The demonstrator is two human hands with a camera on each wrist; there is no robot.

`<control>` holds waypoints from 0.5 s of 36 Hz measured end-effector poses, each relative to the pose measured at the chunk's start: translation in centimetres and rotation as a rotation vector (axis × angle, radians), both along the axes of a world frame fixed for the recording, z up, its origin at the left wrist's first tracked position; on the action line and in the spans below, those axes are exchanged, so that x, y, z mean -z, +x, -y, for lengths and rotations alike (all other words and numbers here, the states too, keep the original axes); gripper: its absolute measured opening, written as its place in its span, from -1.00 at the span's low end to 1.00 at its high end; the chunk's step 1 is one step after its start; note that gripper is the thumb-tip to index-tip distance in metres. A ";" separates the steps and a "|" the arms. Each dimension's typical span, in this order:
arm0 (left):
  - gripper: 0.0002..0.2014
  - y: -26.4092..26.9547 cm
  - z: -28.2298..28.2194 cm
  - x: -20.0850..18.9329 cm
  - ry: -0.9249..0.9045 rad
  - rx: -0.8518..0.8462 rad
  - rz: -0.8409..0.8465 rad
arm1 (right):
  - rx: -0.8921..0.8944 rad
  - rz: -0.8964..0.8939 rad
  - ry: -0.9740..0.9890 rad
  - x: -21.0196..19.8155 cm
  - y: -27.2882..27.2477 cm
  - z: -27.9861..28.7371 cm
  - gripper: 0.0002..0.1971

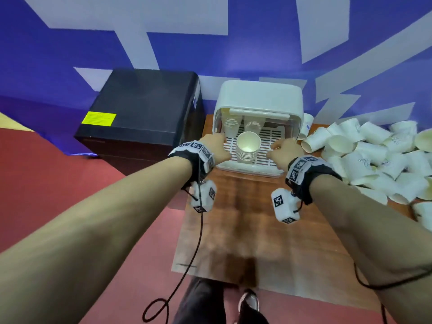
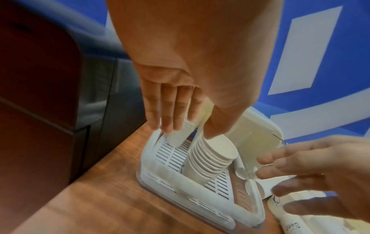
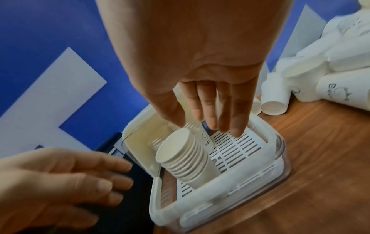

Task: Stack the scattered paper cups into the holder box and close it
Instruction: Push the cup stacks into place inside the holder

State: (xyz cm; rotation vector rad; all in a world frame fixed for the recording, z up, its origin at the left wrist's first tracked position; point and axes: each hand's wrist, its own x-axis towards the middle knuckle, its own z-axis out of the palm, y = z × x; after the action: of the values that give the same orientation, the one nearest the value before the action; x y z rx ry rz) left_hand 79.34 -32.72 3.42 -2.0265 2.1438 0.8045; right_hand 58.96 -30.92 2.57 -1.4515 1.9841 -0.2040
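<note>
wooden table holds loose cups beside holder box; both hands spread, empty.

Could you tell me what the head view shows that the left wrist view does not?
Only the head view shows the black box left of the holder box, the whole pile of loose cups and both forearms. Only the left wrist view shows the left hand from the palm side, fingers straight. Both show the front stack of nested cups on the slatted tray, the lid raised, and the right hand open.
</note>
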 end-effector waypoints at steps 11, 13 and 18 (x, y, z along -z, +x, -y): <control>-0.21 -4.0 -1.8 6.3 -0.017 -0.298 -0.509 | -0.050 0.051 -0.216 7.2 0.5 -0.6 -0.46; -0.24 -4.5 -2.1 7.3 -0.042 -0.302 -0.524 | -0.048 0.078 -0.240 8.3 1.2 -0.8 -0.48; -0.22 -5.1 -2.8 9.3 -0.108 -0.318 -0.540 | -0.028 0.102 -0.270 10.2 2.8 -1.5 -0.45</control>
State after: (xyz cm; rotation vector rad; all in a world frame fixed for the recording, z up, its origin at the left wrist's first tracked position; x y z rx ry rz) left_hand 74.29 -29.94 -5.86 -2.4706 2.1610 1.4545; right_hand 61.80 -29.40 -7.66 -1.6001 1.9083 -0.5410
